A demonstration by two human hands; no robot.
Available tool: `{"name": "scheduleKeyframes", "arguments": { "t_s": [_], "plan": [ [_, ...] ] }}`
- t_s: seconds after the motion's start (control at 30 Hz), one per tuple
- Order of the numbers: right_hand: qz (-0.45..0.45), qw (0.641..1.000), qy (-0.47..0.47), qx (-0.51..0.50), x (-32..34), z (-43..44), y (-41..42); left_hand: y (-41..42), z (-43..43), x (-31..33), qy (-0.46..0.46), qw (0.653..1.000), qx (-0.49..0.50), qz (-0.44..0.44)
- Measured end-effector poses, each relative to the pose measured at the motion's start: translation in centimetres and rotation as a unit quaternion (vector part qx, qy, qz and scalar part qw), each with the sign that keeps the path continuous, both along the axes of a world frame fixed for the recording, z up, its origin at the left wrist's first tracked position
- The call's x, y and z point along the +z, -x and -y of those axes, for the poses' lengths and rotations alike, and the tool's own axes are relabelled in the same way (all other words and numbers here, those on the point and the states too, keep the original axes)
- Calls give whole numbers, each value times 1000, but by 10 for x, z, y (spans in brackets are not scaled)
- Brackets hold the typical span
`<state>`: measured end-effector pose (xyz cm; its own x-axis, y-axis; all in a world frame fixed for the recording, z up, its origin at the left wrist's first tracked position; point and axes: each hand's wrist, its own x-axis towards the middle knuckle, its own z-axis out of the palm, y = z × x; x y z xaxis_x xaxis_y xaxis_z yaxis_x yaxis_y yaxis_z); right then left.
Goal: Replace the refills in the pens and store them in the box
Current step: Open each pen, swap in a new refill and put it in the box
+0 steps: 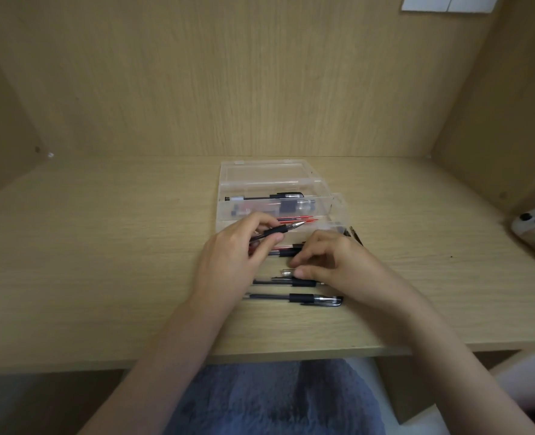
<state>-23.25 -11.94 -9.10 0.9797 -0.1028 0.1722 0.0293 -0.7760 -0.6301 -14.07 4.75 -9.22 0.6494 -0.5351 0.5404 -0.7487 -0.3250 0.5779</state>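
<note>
Left hand [238,255] grips a black-grip pen [278,230] just in front of the open clear box [269,186] holding red refills [296,219], while the right hand [332,262] is curled over loose pens [291,298] on the desk [103,262], and I can't tell if it's holding anything.

Left hand [228,262], right hand [338,265] and forearms [166,340] are bare; fuzzy blue-grey fabric [269,400] covers the lap.

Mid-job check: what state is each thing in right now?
box: open, lid back
left hand: grips uncapped pen
right hand: curled at small clear piece, grip unclear
nearest pen: capped, flat on desk
red refills: loose, uninstalled
</note>
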Motion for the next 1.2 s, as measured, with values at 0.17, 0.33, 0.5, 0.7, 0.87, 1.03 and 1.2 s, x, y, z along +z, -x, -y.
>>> {"name": "scheduleKeyframes", "arguments": {
  "t_s": [0.17,0.33,0.5,0.7,0.87,1.03,1.2],
  "plan": [
    [-10,1000,-18,-7,0,-2,-2,1,-1,0,-6,1000,-7,-1],
    [45,996,-67,-39,3,0,3,0,0,0,-5,1000,-7,-1],
    [105,977,-170,-71,13,14,12,0,0,0,-16,1000,-8,1],
    [148,962,-218,-73,17,12,11,0,0,0,-22,1000,-14,14],
    [148,963,-215,-59,13,1,3,0,0,-1,-7,1000,-29,10],
    [151,962,-219,-61,5,-5,-3,-2,1,-5,9,999,-39,-10],
    [170,950,-255,-55,2,-6,-5,-2,4,-8,28,998,-51,-11]
  ]
}}
